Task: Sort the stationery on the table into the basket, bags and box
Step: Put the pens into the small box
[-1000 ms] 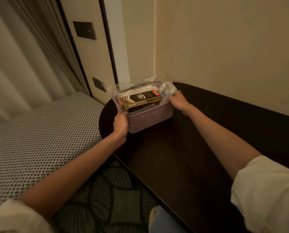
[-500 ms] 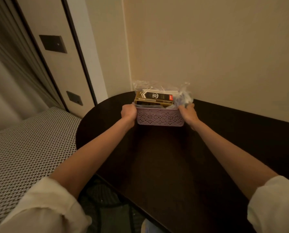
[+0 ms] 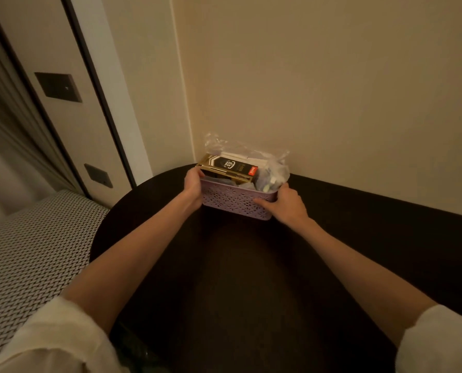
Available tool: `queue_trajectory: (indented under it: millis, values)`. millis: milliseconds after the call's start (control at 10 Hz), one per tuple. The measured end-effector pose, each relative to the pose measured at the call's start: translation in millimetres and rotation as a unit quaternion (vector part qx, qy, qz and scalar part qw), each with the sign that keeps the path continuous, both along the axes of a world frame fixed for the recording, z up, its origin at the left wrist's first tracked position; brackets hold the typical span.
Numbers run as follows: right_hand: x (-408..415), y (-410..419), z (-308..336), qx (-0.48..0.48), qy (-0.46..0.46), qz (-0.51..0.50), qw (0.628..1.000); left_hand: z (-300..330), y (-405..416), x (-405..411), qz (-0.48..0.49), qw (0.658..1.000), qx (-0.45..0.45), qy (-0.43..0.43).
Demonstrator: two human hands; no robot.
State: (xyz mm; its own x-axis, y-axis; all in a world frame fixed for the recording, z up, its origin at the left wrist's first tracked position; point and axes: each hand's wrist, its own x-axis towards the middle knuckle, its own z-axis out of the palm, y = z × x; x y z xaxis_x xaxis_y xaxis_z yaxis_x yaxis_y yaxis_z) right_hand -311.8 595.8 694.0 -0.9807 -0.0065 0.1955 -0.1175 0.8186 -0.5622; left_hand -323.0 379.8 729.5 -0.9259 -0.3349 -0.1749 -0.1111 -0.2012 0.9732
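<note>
Basket (image 3: 237, 203), a lilac plastic one with pierced sides, sat just above the middle of the frame on the dark table (image 3: 251, 278), close to the wall corner. Its long axis ran left to right across the picture, dipping slightly toward the right, with one long side facing the viewer. Inside lay a black-and-gold box (image 3: 228, 168), its length along the basket's, and clear bags (image 3: 272, 168) that rose above the rim at the back and right.

At the basket's left end the left hand (image 3: 193, 184) had its fingers curled round the rim. The right hand (image 3: 287, 204) clasped the right end, thumb lying along the front wall.

The load looked top-heavy. If the basket were pushed hard against the wall, the bags could likely crumple or spill over the rim, and the box, riding high, might slide out. The table's curved edge at left was also near.
</note>
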Motion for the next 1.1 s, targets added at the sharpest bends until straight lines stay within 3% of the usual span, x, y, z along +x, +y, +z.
queue_trajectory:
  millis: [300, 700, 900, 1100]
  values:
    - [-51.0, -5.1, -14.0, -0.017, 0.005, -0.035, 0.999, -22.2, -8.6, -71.5, -0.035, 0.997, 0.047, 0.055]
    - [-88.3, -15.4, -30.1, -0.056, 0.058, -0.059, 0.995, -56.5, -17.9, -126.2, -0.083, 0.989, 0.016, 0.122]
    - [-93.3, -14.1, -9.8, -0.047, -0.004, -0.064, 0.997, -28.7, -13.0, -118.9, -0.117, 0.989, -0.078, 0.034]
    - [-90.9, -9.3, 20.5, -0.073, -0.120, -0.030, 0.990, 18.2, -10.7, -98.0, -0.192, 0.960, -0.175, -0.106]
